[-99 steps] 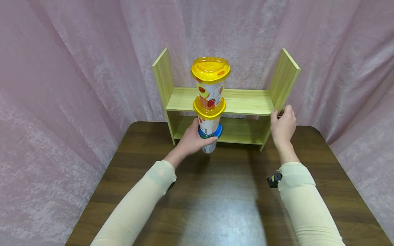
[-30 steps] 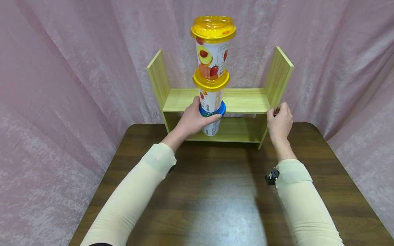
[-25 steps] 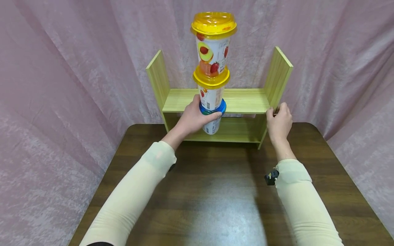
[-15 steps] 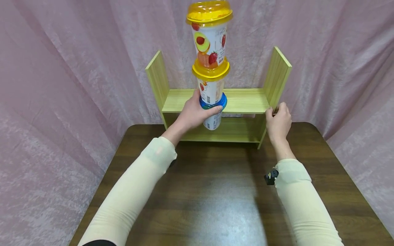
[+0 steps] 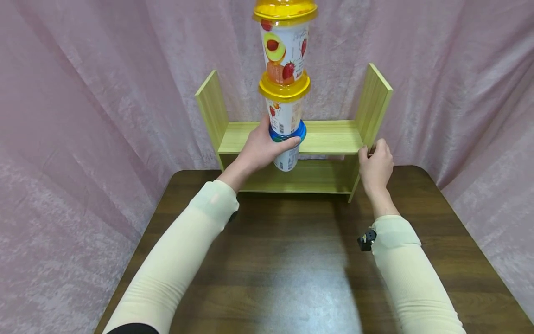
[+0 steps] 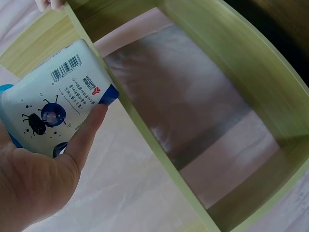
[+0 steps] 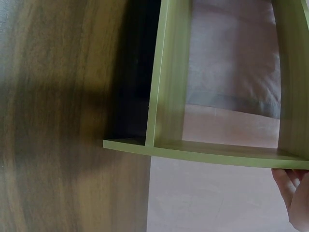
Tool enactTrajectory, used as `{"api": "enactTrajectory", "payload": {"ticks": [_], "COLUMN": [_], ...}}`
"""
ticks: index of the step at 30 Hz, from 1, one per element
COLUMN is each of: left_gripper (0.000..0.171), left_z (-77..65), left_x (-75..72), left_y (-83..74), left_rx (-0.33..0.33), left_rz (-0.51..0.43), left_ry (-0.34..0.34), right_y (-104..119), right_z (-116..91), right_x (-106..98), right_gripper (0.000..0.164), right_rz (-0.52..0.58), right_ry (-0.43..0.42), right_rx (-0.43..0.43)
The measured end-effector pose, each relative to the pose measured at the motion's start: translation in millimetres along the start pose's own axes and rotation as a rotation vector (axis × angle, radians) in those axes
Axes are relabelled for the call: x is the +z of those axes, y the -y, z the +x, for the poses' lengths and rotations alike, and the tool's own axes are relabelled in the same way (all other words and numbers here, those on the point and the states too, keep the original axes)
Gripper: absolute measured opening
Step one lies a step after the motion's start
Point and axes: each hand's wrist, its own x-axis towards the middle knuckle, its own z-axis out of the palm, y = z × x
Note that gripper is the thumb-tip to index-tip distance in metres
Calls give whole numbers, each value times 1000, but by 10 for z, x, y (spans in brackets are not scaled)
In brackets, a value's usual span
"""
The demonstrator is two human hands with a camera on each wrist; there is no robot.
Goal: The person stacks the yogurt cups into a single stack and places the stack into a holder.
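My left hand [image 5: 263,147] grips the lowest of three lidded cups stacked upright, its thumb across the front just under a blue lid [image 5: 301,135]. That bottom cup [image 6: 58,96] shows a barcode and blueberry print in the left wrist view. Above it stands a middle cup [image 5: 285,116] with a yellow lid, then a top cup [image 5: 288,51] printed with peach and strawberries, its yellow lid cut off by the frame's upper edge. The stack is held up in front of the wooden shelf [image 5: 329,137]. My right hand [image 5: 377,167] holds the shelf's right side panel, thumb near the front edge.
The two-level shelf stands at the back of a dark wooden table [image 5: 267,260], with tall side panels and an open back. Behind and around hangs a pink curtain [image 5: 125,93]. A small black wrist camera [image 5: 367,240] sits at the right cuff.
My left hand has raised the cup stack from low before the bottom level to in front of the upper board. My right hand has kept its place on the side panel.
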Motion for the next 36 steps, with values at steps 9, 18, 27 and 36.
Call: {"api": "enactTrajectory", "payload": {"ticks": [9, 18, 27, 36], "left_gripper": [90, 88, 90, 92], "left_z": [65, 115, 135, 149], "left_x": [-55, -114, -124, -118], "left_y": [-22, -36, 30, 48], "left_rx": [-16, -8, -7, -29], "left_rz": [-14, -17, -2, 2], "left_ry": [2, -6, -11, -8], "right_y": [13, 17, 17, 7], "right_z": [-17, -16, -40, -55], "right_x": [12, 38, 77, 79], "right_gripper": [20, 20, 20, 20], "right_rz": [-1, -10, -8, -6], "right_ry": [8, -3, -16, -23], "right_rx": [6, 5, -13, -14]}}
